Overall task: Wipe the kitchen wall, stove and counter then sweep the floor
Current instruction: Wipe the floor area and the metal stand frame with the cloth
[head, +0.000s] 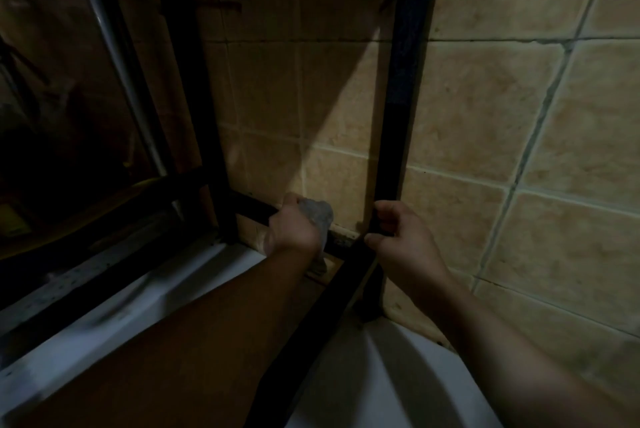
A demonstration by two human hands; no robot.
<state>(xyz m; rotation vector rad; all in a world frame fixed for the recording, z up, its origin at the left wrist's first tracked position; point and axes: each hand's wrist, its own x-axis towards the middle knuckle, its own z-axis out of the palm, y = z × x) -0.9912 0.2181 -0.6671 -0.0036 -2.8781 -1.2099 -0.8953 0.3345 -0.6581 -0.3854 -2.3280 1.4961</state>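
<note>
**A:** While the room is dim, what can be made out at the back corner of the counter?

**B:** A beige tiled wall point(485, 108) fills the right and centre. A black metal frame point(403, 81) stands against it, its upright post running top to bottom just right of centre, with a black crossbar running leftward from the post's lower end, low along the wall. Below lies a pale counter point(363, 375).

**A:** Where are the hands?

**B:** Both reach forward to the foot of that post. The left hand point(294, 230) has its fingers curled tight around a pale, crumpled cloth point(317, 214), held at the crossbar, right where wall meets counter. The right hand point(398, 233) is wrapped around the bottom of the upright post, thumb on the near side, fingers on the far side.

**A:** So which way does the wall lie from the cloth?

**B:** Directly ahead and upward. The cloth looks to be touching or just beside the lowest tile row, though shadow hides the exact contact. The uncleaned stretch of tile rises above it, between the post on the right and another dark frame member on the left.

**A:** Which hand is nearer the work?

**B:** The left, by my judgement; the right seems only to steady the frame.
</note>
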